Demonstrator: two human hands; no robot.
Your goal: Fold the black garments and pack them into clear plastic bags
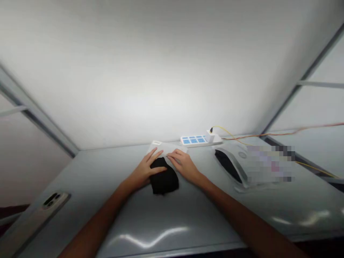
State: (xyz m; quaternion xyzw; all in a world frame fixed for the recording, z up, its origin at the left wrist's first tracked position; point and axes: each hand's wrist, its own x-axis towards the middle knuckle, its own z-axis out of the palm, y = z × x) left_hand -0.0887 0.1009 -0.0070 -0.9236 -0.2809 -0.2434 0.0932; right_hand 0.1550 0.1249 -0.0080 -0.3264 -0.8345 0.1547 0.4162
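Observation:
A piece of folded black cloth (164, 179) lies on the grey table, its far end against a translucent plastic bag (161, 146). My left hand (147, 166) rests with spread fingers on the bag and the cloth's left side, the thumb across the cloth. Beyond the cloth's upper right edge, my right hand (182, 163) has its fingertips pinched together at the bag's near edge. Whether the cloth's far end is inside the bag cannot be made out under the fingers.
At right lies a clear package (231, 165) showing something black, partly pixelated. A white power strip (193, 141) with a plugged-in adapter (210, 136) and yellow cable (223, 129) stands by the back wall. A phone (49, 208) is at the left.

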